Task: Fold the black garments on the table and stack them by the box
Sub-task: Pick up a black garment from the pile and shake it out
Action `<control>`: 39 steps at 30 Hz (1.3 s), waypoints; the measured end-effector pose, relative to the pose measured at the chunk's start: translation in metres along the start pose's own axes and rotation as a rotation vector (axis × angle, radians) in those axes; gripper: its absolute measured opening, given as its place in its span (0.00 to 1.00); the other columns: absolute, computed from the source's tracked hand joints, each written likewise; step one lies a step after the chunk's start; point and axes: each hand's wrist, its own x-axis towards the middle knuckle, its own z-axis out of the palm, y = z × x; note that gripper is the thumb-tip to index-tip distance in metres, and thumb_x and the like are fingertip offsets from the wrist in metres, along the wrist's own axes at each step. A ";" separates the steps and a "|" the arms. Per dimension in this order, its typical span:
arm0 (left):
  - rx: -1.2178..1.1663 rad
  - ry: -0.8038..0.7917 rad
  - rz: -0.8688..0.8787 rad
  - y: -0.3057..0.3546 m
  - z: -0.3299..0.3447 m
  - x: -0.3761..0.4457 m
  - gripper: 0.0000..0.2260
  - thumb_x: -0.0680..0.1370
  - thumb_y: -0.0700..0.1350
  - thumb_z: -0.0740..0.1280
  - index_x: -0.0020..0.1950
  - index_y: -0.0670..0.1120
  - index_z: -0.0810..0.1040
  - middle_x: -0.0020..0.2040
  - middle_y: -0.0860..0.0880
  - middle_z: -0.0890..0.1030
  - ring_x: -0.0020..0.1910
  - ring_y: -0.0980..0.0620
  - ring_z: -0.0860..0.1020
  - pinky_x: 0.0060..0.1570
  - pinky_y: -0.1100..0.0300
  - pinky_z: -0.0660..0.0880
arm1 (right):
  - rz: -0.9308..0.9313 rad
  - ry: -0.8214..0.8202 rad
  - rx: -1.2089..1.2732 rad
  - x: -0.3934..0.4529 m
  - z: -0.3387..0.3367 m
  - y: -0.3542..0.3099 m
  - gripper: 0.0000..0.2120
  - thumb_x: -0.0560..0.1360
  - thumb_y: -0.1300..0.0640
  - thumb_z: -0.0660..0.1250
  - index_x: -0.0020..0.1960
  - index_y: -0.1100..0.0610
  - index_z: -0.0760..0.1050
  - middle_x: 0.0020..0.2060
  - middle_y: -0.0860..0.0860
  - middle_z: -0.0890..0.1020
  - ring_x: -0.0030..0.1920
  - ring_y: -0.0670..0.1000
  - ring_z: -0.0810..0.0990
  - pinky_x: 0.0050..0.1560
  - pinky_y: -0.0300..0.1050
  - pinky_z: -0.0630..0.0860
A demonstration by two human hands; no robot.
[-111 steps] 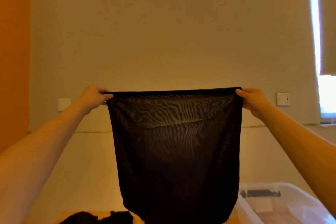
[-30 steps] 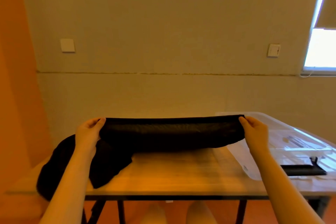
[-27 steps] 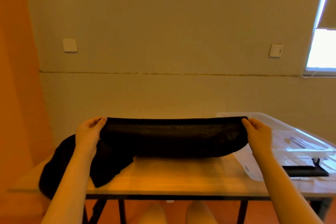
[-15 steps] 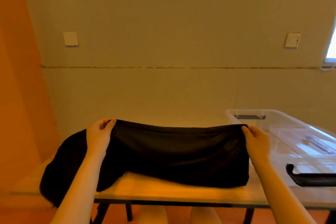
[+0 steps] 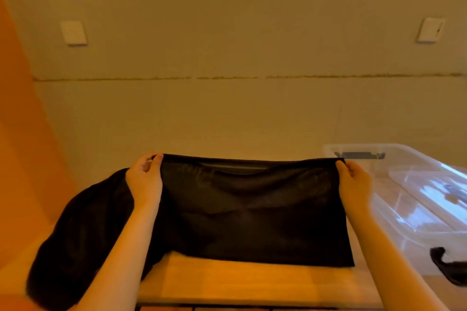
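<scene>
A thin black garment (image 5: 252, 214) is stretched wide over the wooden table (image 5: 240, 283), its lower edge lying on the tabletop. My left hand (image 5: 145, 179) pinches its upper left corner and my right hand (image 5: 355, 182) pinches its upper right corner, holding that edge a little above the table. A heap of other black garments (image 5: 75, 240) lies at the table's left end, partly behind my left forearm. The clear plastic box (image 5: 414, 189) stands at the right, close to my right hand.
The box carries a clear lid with black latches (image 5: 449, 267) at its near and far ends. A pale wall with two switch plates (image 5: 73, 33) rises behind the table. An orange wall closes the left side.
The garment came down from held high in the air onto the table. In the last second its far edge moved away from me and the cloth spread out flatter; both hands kept their corners.
</scene>
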 end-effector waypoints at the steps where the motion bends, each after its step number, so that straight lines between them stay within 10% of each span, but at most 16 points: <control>1: -0.010 0.007 -0.002 0.001 0.000 -0.002 0.06 0.78 0.43 0.66 0.51 0.42 0.80 0.37 0.54 0.77 0.38 0.60 0.75 0.49 0.58 0.73 | 0.000 0.003 0.012 0.001 -0.001 0.000 0.11 0.79 0.57 0.59 0.47 0.63 0.77 0.32 0.51 0.74 0.40 0.53 0.73 0.40 0.43 0.67; 13: -0.196 0.058 0.039 0.067 -0.042 -0.045 0.05 0.78 0.45 0.66 0.50 0.46 0.79 0.38 0.54 0.78 0.38 0.59 0.76 0.45 0.60 0.74 | -0.135 0.099 0.068 -0.026 -0.057 -0.048 0.17 0.79 0.58 0.60 0.33 0.65 0.69 0.27 0.57 0.66 0.29 0.51 0.62 0.31 0.44 0.58; 22: -0.269 0.090 0.103 0.100 -0.054 -0.043 0.04 0.77 0.47 0.67 0.49 0.49 0.79 0.40 0.54 0.79 0.46 0.53 0.78 0.52 0.54 0.75 | -0.225 0.166 0.105 -0.025 -0.086 -0.076 0.11 0.79 0.59 0.60 0.40 0.63 0.71 0.27 0.51 0.68 0.29 0.47 0.66 0.27 0.27 0.63; 39: -0.265 0.122 0.138 0.099 -0.068 -0.050 0.06 0.77 0.46 0.68 0.51 0.46 0.80 0.37 0.54 0.78 0.38 0.59 0.76 0.50 0.55 0.75 | -0.225 0.132 0.115 -0.028 -0.089 -0.084 0.12 0.78 0.57 0.62 0.41 0.65 0.76 0.32 0.57 0.73 0.30 0.46 0.66 0.31 0.36 0.63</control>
